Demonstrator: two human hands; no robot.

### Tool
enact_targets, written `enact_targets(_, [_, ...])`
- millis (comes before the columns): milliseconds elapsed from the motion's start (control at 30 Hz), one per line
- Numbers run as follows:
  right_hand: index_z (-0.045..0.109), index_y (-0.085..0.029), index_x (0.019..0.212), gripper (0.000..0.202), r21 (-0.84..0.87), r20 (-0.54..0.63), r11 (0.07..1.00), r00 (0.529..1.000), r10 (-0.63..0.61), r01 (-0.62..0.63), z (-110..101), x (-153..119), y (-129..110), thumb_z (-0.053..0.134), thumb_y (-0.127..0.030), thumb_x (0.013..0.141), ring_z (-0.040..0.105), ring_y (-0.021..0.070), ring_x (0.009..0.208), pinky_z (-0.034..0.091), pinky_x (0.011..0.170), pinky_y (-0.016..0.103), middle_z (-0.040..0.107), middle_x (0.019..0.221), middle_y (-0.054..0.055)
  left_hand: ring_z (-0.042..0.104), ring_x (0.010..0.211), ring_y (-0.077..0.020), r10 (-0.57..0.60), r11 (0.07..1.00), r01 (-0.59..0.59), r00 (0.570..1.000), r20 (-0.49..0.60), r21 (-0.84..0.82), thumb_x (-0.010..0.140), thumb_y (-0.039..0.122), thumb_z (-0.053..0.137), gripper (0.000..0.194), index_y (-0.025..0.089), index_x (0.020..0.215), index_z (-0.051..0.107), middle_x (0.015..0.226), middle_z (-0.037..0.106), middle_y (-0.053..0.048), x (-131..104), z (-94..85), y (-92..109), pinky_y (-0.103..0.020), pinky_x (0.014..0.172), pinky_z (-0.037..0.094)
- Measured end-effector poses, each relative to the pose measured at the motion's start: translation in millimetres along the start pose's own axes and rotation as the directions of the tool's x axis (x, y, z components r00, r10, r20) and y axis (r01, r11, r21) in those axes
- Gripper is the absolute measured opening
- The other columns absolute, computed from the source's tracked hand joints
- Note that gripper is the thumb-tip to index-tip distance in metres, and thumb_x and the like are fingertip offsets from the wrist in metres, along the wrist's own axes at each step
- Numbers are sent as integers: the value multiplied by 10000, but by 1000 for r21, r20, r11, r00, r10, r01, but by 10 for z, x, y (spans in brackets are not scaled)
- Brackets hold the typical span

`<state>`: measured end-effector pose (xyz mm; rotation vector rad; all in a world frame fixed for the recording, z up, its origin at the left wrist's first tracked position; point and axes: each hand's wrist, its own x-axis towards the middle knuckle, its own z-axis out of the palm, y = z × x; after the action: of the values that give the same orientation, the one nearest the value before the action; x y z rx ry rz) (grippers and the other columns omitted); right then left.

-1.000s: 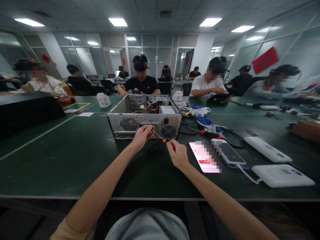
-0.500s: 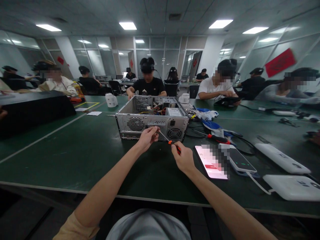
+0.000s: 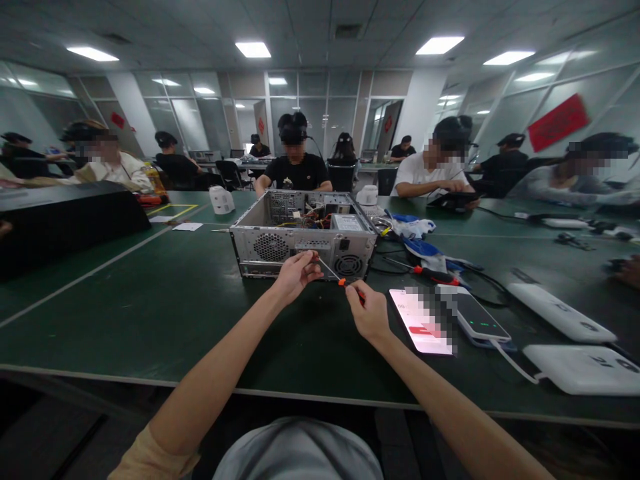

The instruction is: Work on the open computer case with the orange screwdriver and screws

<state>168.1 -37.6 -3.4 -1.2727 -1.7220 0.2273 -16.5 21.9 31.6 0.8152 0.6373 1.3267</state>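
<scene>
A screwdriver [image 3: 343, 282] with an orange and black handle is gripped in my right hand [image 3: 369, 312], its thin shaft slanting up and to the left. At the shaft's tip, the thumb and fingers of my left hand [image 3: 296, 279] are pinched together. Whatever lies between those fingertips is too small to make out. Just behind both hands stands an open computer case [image 3: 240, 248], its rear panel with vents and ports turned toward me. Cables and metal parts show inside it.
Right of the case lie a second screwdriver [image 3: 435, 275], blue-white gloves [image 3: 425, 248] and black cables. Nearer are a lit phone [image 3: 417, 327], a power bank [image 3: 477, 317] and white devices [image 3: 580, 370]. A person [image 3: 295, 167] sits opposite; a black case [image 3: 65, 223] stands left.
My right hand and the screwdriver have shifted very slightly to the right. The left hand keeps its pinch at the tip, and the view has tilted a little.
</scene>
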Motion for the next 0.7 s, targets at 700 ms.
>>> enact_targets(700, [561, -208, 683, 318, 110, -10, 991, 997, 80, -79, -9, 28, 47, 462, -417, 900, 455, 126, 537, 306, 563, 259, 491, 565, -40, 658, 607, -101, -8, 1000, 7, 999, 37, 23, 897, 207, 666, 122, 105, 839, 632, 779, 657, -23, -21, 1, -10, -344, 772, 609])
